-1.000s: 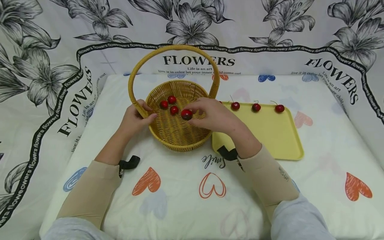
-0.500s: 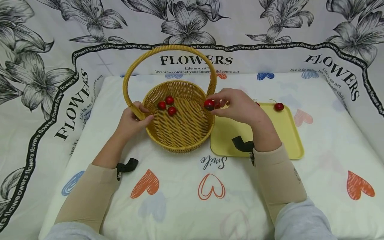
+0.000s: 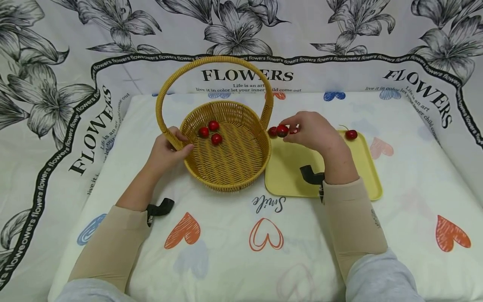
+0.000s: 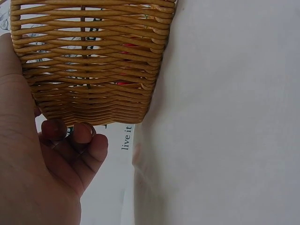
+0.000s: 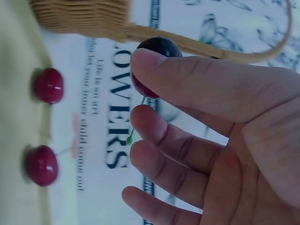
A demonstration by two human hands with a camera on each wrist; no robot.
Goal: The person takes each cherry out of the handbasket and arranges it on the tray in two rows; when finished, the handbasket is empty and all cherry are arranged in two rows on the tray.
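My left hand (image 3: 166, 149) grips the left side of a yellow wicker basket (image 3: 230, 184), where the handle meets the rim. Three red cherries (image 3: 216, 139) lie inside, towards the back left. To the right of the basket, above the yellow tray (image 3: 294, 176), my right hand (image 3: 311, 132) pinches a dark red cherry (image 3: 282, 131) between thumb and fingers. In the right wrist view this cherry (image 5: 161, 46) has a short green stem below it. Another cherry (image 3: 272, 132) lies just left of the held one, at the tray's far edge. My hand hides part of that edge.
A single stemmed cherry (image 3: 351, 134) sits at the tray's far right corner. The right wrist view has two cherries (image 5: 48, 86) along the tray edge. The basket's tall arched handle (image 3: 213, 60) stands upright. A white cloth (image 3: 226, 268) with printed hearts lies beneath everything.
The right hand has carried its cherry from over the basket rightwards to above the tray's far left part. The left hand stays on the basket, which shifted slightly left.
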